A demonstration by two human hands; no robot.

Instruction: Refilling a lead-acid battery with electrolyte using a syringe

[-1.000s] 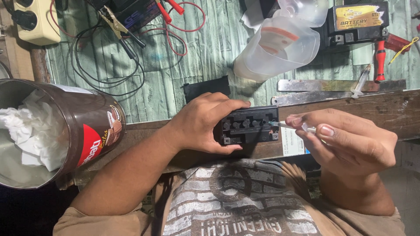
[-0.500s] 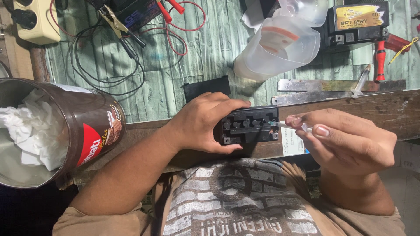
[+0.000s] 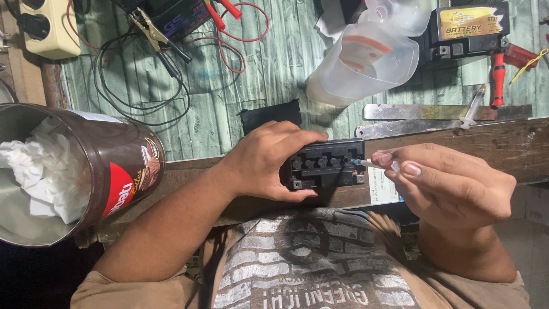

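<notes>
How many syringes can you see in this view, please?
2. One syringe is in the right hand, its tip at the small black battery steadied by the left hand. Another syringe lies on the metal strip behind. Clutter may hide more.

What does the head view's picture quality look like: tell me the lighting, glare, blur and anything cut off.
Head view: soft, even light, faint shadows under the left hand and right hand; mild sheen on the clear plastic jug and the brown can; the black battery and syringe tip look sharp; no motion blur visible; frame edges crop the can and the power strip.
</notes>
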